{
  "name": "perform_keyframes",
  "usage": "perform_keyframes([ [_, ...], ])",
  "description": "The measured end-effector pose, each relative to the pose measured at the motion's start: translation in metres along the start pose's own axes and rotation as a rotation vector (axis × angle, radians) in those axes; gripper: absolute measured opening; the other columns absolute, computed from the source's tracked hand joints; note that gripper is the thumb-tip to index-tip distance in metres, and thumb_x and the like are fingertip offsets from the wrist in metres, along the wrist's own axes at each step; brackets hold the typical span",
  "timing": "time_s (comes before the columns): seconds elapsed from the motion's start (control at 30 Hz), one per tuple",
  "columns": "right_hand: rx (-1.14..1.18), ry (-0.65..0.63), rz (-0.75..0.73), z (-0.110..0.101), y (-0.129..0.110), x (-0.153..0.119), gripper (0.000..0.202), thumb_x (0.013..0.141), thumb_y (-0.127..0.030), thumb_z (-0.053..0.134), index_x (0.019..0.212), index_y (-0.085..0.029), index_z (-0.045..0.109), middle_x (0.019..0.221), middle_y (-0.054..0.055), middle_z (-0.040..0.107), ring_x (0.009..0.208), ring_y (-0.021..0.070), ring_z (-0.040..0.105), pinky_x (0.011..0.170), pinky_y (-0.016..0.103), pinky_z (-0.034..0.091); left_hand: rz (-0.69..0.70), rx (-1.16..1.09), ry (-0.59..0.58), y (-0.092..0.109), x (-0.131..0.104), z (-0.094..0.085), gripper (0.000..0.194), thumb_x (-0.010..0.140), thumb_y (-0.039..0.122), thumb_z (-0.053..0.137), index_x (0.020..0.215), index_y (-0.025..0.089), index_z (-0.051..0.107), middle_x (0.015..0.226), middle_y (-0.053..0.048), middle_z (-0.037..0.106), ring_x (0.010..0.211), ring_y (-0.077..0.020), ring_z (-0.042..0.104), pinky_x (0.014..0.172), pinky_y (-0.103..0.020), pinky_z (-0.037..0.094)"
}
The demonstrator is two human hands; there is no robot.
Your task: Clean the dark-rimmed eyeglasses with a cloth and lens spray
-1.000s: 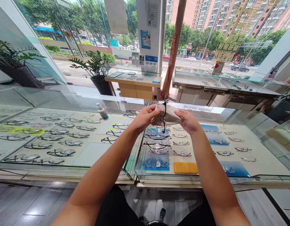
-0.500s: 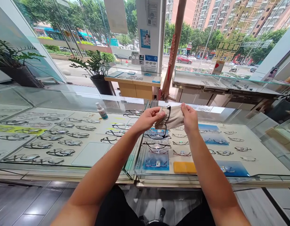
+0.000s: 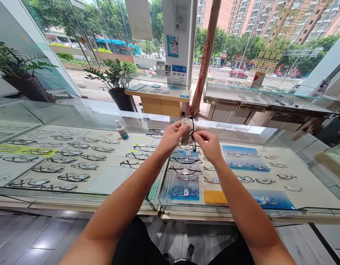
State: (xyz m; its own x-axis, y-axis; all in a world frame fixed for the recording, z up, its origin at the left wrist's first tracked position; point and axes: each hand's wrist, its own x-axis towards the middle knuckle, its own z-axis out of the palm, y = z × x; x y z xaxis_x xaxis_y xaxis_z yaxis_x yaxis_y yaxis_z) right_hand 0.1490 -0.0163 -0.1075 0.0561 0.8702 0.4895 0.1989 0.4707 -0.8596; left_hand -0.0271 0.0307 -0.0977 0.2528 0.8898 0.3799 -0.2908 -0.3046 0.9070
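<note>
Above the glass counter, my left hand [image 3: 172,137] is closed on a pair of black-framed eyeglasses [image 3: 192,125], with a beige cloth [image 3: 188,126] bunched around the lens side. My right hand [image 3: 211,146] is close beside it, thumb and finger pinched at the right edge of the eyeglasses, near a dark temple arm that hangs down. The fingertips partly cover the frame and the cloth, so the exact pinch point is hard to see. On the counter to the left stands a white spray bottle [image 3: 121,131] with a blue-green label.
Below my hands, the glass display case [image 3: 164,206] holds several rows of eyeglasses. An orange case [image 3: 215,197] and a blue display card [image 3: 243,156] lie inside it. Beyond are a wooden post [image 3: 204,62], a potted plant [image 3: 114,82] and a small display table [image 3: 159,96].
My right hand has let go of the cloth's outstretched right end and moved left and down to the eyeglasses. The cloth is now bunched. My left hand has risen slightly with the eyeglasses.
</note>
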Motion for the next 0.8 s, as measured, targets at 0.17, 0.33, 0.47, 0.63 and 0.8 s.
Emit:
perform_keyframes([
  [0.17,0.264,-0.107,0.174,0.001,0.004,0.005,0.035,0.079,-0.059,0.088,0.088,-0.025,0.085,0.088,0.004,0.084,0.086,0.0223,0.072,0.086,0.041,0.057,-0.019,-0.055,-0.006,0.0,-0.002,0.003,0.058,0.079,0.068,0.096,0.1,0.017,0.076,0.08,-0.002,0.074,0.062,-0.0132,0.065,0.061,-0.028,0.056],
  [0.33,0.299,-0.155,0.237,-0.003,0.003,0.006,0.034,0.077,-0.056,0.092,0.09,-0.026,0.087,0.094,0.004,0.085,0.092,0.0216,0.072,0.09,0.04,0.057,0.011,-0.042,-0.023,0.001,-0.001,0.004,0.057,0.079,0.067,0.096,0.099,0.017,0.077,0.082,-0.003,0.076,0.068,-0.0151,0.068,0.065,-0.028,0.058],
  [0.47,0.346,-0.159,0.292,-0.006,0.005,0.009,0.027,0.073,-0.049,0.092,0.082,-0.024,0.086,0.091,0.003,0.084,0.091,0.0199,0.07,0.093,0.039,0.054,0.009,-0.021,-0.08,0.005,0.0,0.002,0.055,0.078,0.065,0.097,0.097,0.016,0.079,0.084,-0.004,0.077,0.071,-0.0148,0.066,0.066,-0.027,0.056],
  [0.63,0.45,-0.213,0.356,-0.012,0.005,0.012,0.021,0.072,-0.041,0.09,0.076,-0.022,0.084,0.089,0.003,0.082,0.09,0.0184,0.068,0.09,0.036,0.053,-0.006,-0.03,-0.189,0.01,-0.001,0.0,0.054,0.083,0.06,0.096,0.105,0.013,0.081,0.09,-0.007,0.078,0.076,-0.0158,0.069,0.071,-0.026,0.055],
  [0.8,0.602,-0.336,0.361,-0.014,0.001,0.01,0.022,0.079,-0.042,0.088,0.08,-0.02,0.084,0.092,0.006,0.083,0.094,0.0212,0.073,0.099,0.04,0.059,0.0,-0.056,-0.253,0.01,-0.002,-0.001,0.049,0.088,0.057,0.093,0.105,0.013,0.08,0.085,-0.006,0.077,0.071,-0.0145,0.067,0.067,-0.024,0.053],
])
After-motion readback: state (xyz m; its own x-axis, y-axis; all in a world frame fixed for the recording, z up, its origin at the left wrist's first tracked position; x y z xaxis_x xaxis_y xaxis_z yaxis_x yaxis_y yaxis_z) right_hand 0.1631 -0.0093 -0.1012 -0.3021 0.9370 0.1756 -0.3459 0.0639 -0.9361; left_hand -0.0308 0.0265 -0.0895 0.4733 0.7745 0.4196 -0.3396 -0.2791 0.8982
